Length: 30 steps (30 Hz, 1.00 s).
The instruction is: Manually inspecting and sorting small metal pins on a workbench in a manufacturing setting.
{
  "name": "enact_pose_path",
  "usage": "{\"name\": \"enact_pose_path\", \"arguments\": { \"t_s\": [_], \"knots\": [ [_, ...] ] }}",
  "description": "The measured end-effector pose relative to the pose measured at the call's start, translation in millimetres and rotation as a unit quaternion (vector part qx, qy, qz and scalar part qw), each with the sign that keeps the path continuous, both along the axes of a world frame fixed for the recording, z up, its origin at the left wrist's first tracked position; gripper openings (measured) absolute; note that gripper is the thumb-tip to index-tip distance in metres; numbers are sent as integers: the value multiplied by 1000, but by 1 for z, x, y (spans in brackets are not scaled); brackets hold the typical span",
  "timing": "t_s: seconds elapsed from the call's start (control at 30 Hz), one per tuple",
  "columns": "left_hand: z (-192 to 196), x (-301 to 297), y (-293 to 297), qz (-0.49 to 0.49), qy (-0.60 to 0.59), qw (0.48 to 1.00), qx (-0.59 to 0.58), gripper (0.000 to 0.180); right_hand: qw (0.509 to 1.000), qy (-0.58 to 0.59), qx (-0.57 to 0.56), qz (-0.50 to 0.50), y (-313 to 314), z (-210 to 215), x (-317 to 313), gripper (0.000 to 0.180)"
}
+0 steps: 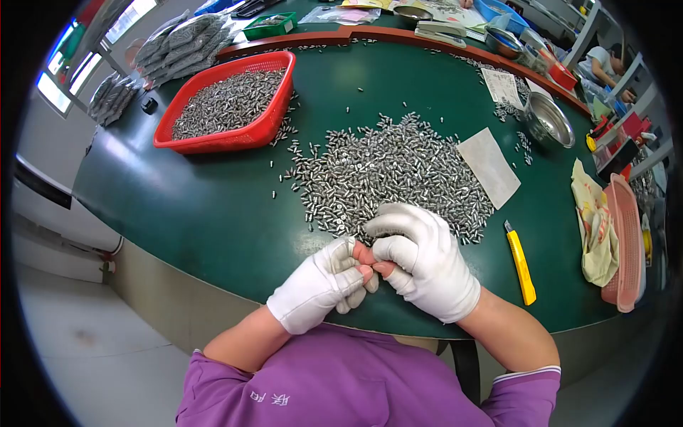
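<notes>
Both my hands wear white gloves with bare fingertips and meet at the near edge of a heap of small silver metal pins (pixel 388 167). My left hand (pixel 324 281) is closed, its thumb and forefinger pinched together. My right hand (pixel 427 260) curls in from the other side, its bare thumb tip close to the left fingertips. Whatever lies between the fingertips is too small and covered to make out. To the right of the heap rests a sheet of pale paper (pixel 489 167), and nearer me lies a yellow utility knife (pixel 521 265).
A red plastic basket (pixel 283 107) full of such metal parts stands at the far left. Grey bagged packs (pixel 181 50) are stacked behind it. At the right are a metal bowl (pixel 549 119), a cloth (pixel 596 228) and a pink basket (pixel 624 242). A raised red-brown edge (pixel 341 33) borders the green table (pixel 213 206).
</notes>
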<state>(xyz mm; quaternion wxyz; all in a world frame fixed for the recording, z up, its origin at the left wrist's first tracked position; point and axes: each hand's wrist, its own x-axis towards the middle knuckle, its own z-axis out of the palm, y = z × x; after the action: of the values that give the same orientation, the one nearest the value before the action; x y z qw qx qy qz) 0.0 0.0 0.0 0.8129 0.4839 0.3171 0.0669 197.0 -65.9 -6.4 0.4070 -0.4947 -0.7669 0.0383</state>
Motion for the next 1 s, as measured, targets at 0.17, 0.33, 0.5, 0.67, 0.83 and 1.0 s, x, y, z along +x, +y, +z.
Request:
{"name": "enact_pose_path", "arguments": {
  "t_s": [0.17, 0.33, 0.5, 0.67, 0.83, 1.0],
  "knots": [
    [-3, -2, 0, 12, -29, 1000, -2, 20, 999, 19, 39, 0, -1, -2, 8, 24],
    [1, -2, 0, 20, -30, 999, -4, 19, 999, 3, 52, 8, 0, 0, 5, 24],
    [-2, -4, 1, 18, -52, 998, -6, 19, 998, -25, 39, -32, 0, 3, 5, 23],
    [-4, -5, 0, 48, -73, 996, -19, 20, 990, -100, 17, -99, 2, -3, 13, 18],
    [-7, -6, 3, 23, -96, 995, -5, 24, 986, -139, 1, -91, 2, -1, 10, 13],
    [-6, -3, 3, 22, -113, 993, -7, 25, 992, -69, -20, -103, -1, 0, 4, 15]
  ]
}}
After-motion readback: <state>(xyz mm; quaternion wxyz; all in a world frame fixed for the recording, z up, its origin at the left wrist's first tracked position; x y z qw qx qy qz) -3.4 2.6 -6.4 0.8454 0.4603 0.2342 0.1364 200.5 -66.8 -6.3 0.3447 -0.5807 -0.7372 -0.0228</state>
